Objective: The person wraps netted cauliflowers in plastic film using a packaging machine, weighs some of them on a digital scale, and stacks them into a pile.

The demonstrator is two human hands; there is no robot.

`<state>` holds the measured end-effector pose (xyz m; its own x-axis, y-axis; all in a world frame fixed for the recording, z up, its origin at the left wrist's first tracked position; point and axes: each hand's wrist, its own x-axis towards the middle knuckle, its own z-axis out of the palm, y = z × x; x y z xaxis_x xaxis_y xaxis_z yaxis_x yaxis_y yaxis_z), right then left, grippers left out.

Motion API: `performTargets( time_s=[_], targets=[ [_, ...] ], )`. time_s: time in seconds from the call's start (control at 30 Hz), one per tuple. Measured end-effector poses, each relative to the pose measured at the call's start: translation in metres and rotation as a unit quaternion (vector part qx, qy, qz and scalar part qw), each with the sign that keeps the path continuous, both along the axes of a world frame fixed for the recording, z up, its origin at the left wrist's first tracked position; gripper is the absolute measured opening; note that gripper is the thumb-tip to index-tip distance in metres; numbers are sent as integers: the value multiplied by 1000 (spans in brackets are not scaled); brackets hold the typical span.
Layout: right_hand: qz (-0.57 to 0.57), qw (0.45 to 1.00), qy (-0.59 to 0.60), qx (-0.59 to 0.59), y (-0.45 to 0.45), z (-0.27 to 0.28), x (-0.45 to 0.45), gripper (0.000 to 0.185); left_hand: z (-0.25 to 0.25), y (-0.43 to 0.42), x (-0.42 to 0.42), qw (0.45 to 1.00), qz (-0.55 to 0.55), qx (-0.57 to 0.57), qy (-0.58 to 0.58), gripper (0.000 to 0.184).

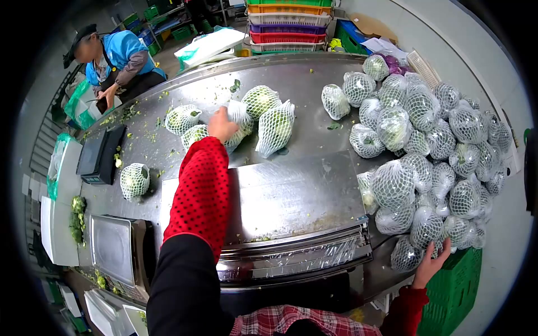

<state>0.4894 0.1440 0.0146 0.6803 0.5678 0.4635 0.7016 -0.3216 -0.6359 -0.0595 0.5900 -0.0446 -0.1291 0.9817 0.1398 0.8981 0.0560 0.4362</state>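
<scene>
My left hand, in a red dotted sleeve, reaches over the metal table to a netted vegetable head. Its fingers are curled against the near left side of that head, and both look slightly blurred. The pale green head wears a white foam net; its exact kind is unclear. Close around it lie other netted heads, one in a longer net. At the lower right, my right hand has its fingers apart beside the pile of film-wrapped netted heads, its fingertips at the pile's near edge.
A wrapping machine with a steel plate and film roll stands before me. Scales are on the left. A green crate stands at right, stacked crates behind. Another person works at far left.
</scene>
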Motion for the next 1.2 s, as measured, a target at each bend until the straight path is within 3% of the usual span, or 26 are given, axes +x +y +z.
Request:
performTargets(
  time_s=[0.03,0.07,0.1,0.17,0.2,0.23,0.3,0.37,0.4,0.43,0.5,0.53,0.57,0.63,0.7,0.77,0.8,0.83,0.87,0.9,0.97,1.0,1.07,1.2],
  targets=[
    [40,999,-30,15,10,11,-13,52,10,-2,-7,993,27,-19,-115,75],
    [76,996,-51,24,23,20,-25,54,11,-3,-17,981,39,33,-190,74],
    [132,991,2,19,37,31,-42,55,55,-29,-7,964,21,30,-262,74],
    [269,959,88,14,74,54,-82,58,52,-19,-34,899,-35,33,-434,62],
    [339,938,71,15,95,66,-109,58,130,-77,-10,838,-92,-98,-529,51],
    [407,913,21,12,116,82,-135,63,151,-100,-5,791,-127,-138,-582,41],
    [524,850,23,38,152,109,-192,80,179,-147,12,733,-146,-224,-626,41],
    [585,810,20,30,176,111,-234,89,174,-194,36,670,-144,-245,-686,40],
    [610,791,44,19,180,109,-249,84,171,-219,50,687,-118,-239,-676,41],
    [615,783,89,39,180,97,-261,79,160,-233,54,745,-121,-236,-612,44],
    [579,812,53,-52,167,61,-268,74,138,-249,50,846,-33,-250,-469,49],
    [589,799,118,-13,150,60,-276,72,121,-256,49,867,-32,-217,-447,54],
    [596,795,115,-20,141,62,-281,72,104,-264,52,831,-27,-140,-538,56],
    [521,848,68,-69,129,69,-286,71,113,-284,57,831,-8,-45,-555,56],
    [525,827,184,-83,131,67,-279,67,117,-303,55,868,-22,43,-494,68],
    [543,796,259,-66,127,55,-273,62,127,-331,53,932,-70,31,-356,79],
    [540,801,257,-22,133,45,-278,59,125,-336,57,952,-106,26,-285,79],
    [536,804,257,14,132,51,-291,56,128,-339,66,967,-109,106,-205,71],
    [517,823,234,-37,130,60,-295,51,124,-333,65,966,-90,132,-205,71],
    [532,828,175,1,140,47,-299,49,118,-320,63,963,-73,162,-204,71],
    [509,856,-17,-92,133,58,-296,32,111,-318,58,960,-71,238,-127,72],
    [509,856,-17,-88,131,65,-291,32,116,-328,62,968,-56,224,-96,72],
    [524,828,-149,-133,118,77,-280,18,120,-345,72,968,-41,241,-50,71],
    [609,792,-35,-15,98,100,-311,21,102,-329,80,971,-43,210,-108,56]
  ],
)
